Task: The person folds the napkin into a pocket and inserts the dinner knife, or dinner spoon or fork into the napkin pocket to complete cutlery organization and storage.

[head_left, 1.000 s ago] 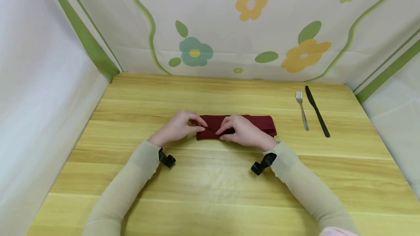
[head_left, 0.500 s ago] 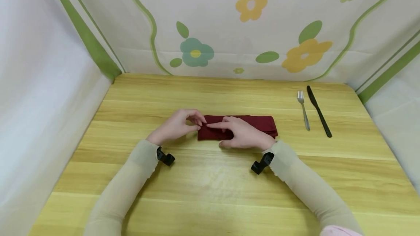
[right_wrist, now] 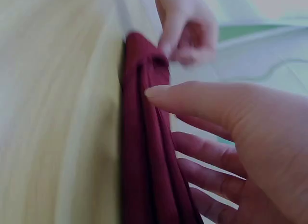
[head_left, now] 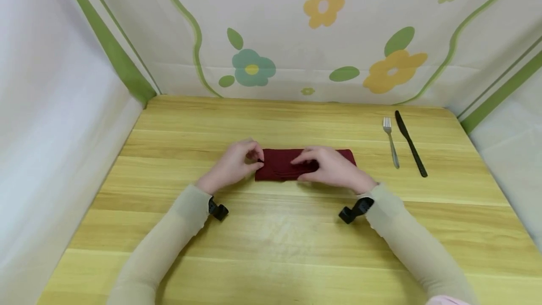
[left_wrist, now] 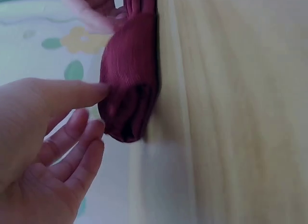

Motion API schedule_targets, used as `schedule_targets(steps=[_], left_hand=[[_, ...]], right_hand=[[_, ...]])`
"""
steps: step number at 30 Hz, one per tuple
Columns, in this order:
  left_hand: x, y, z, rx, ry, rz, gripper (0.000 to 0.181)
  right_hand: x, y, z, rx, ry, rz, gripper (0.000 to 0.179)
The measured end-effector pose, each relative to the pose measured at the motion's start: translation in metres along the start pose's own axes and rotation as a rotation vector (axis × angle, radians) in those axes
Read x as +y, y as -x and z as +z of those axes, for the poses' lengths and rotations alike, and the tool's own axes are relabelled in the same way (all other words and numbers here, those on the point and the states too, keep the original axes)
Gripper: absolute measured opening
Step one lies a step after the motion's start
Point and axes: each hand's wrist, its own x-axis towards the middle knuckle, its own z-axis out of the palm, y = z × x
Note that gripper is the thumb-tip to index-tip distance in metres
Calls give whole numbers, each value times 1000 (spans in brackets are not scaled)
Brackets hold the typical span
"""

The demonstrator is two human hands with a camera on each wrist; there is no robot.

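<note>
A dark red cloth napkin [head_left: 283, 156], folded into a long layered strip, lies across the middle of the table. At its left end, my left hand [head_left: 235, 161] pinches the cloth between thumb and fingertips. In the left wrist view, the left thumb [left_wrist: 72, 94] touches the rolled end of the napkin [left_wrist: 130, 65]. Above the middle of the strip is my right hand [head_left: 332, 166], fingers spread and loosely bent. In the right wrist view its thumb [right_wrist: 192, 98] lies at the stacked folds of the napkin [right_wrist: 151, 161], with the other fingers behind them.
A silver fork [head_left: 390, 142] and a black knife [head_left: 410, 143] lie side by side at the far right of the wooden table [head_left: 271, 248]. A white curtain [head_left: 288, 36] with printed flowers hangs along the back edge, and white fabric flanks both sides.
My right hand left the napkin's left part, stretched its index finger toward the left hand, then drew back right. The layered front folds now show. My left hand stays at the left end.
</note>
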Motion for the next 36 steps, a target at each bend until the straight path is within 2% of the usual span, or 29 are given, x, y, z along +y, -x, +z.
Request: schedule_targets(steps=[2, 5, 8, 11, 16, 25, 29, 32, 36], left_hand=[[5, 5, 2, -2, -61, 36, 12], [12, 11, 4, -71, -150, 73, 20], [17, 14, 6, -157, -224, 53, 31], [19, 13, 9, -196, -292, 24, 33], [21, 7, 12, -183, -345, 53, 24], [16, 7, 10, -144, -283, 66, 17], [17, 7, 10, -142, -260, 47, 19], [19, 4, 13, -123, -251, 39, 23], [24, -1, 21, -80, -283, 74, 20]], right_hand=[[8, 17, -9, 31, 28, 25, 41], [20, 43, -20, 79, 78, 60, 37], [30, 64, -26, 110, 134, 92, 31], [38, 75, -25, 119, 180, 98, 27], [48, 82, -21, 165, 208, 61, 23], [60, 86, -15, 281, 163, -23, 21], [60, 86, -15, 289, 129, -10, 22], [56, 87, -17, 273, 87, 30, 19], [53, 87, -23, 287, 62, 56, 19]])
